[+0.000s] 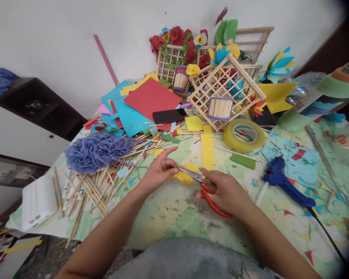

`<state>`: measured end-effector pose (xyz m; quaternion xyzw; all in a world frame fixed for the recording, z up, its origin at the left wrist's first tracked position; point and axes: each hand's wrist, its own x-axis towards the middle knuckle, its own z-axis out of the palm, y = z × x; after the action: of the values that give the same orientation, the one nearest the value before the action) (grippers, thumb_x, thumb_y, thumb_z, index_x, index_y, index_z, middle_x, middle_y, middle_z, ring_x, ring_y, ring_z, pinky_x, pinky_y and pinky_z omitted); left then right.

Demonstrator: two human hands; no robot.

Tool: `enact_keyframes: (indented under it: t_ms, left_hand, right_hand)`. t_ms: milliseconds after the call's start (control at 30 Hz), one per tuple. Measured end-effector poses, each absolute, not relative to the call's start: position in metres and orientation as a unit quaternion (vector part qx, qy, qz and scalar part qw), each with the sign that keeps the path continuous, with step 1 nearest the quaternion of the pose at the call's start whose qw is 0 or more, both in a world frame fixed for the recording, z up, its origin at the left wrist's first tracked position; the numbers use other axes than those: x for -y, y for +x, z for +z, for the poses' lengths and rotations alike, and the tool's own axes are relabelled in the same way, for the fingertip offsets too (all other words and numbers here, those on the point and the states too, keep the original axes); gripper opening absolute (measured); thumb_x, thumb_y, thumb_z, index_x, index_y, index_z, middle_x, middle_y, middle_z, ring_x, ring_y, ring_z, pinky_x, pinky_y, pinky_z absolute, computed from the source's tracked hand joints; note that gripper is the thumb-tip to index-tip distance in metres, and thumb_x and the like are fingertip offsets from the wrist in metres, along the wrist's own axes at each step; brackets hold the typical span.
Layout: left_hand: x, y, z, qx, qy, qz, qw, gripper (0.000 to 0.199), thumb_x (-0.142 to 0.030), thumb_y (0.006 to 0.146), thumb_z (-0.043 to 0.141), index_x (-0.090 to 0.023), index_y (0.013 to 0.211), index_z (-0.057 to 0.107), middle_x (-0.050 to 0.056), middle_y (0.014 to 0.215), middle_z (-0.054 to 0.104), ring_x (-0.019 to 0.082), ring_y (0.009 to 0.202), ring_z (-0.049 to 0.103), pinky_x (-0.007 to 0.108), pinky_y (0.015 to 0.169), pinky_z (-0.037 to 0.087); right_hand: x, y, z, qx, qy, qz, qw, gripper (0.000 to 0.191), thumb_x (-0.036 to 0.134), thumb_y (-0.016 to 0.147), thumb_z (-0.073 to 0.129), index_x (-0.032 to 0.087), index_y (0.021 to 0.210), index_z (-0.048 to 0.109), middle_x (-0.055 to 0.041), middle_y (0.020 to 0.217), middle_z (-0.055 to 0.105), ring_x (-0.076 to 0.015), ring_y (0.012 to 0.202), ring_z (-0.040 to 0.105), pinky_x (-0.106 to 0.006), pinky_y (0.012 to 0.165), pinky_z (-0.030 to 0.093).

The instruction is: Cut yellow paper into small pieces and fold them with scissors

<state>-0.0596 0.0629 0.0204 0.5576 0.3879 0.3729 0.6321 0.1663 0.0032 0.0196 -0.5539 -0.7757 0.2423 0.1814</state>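
red-handled scissors (203,181), blades pointing left over yellow paper (184,176), closed in right hand (224,190). left hand (159,170) pinched narrow at the blade tips, its hold unclear.

Red-handled scissors (213,203) are held in the right hand (225,192), the blades being directed at yellow paper (184,177) beside the left hand (159,170)

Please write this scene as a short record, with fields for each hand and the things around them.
right hand: holds red-handled scissors
left hand: next to the scissor blades, above yellow paper
surface: map-printed covering
nearby: blue glue gun, yellow tape roll, blue yarn, wooden sticks
behind: wooden lattice frame, paper flowers
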Motion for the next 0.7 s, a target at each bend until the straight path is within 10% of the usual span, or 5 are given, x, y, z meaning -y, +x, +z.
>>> enact_keyframes:
  t_ms: [700]
  left_hand:
    - [-0.068,-0.0678,0.0236,-0.411,0.581,0.338,0.616,0.072,-0.024,0.071,0.07,-0.019,0.135,0.036,-0.001,0.071,0.058,0.01,0.065,0.053,0.021,0.06,0.042]
  right_hand:
    - [-0.0037,0.1664,0.0194,0.787,-0.55,0.227,0.164,0.058,0.046,0.078,0.056,0.013,0.126,0.054,-0.0077,0.081,0.065,-0.0158,0.063,0.057,-0.025,0.057,0.04]
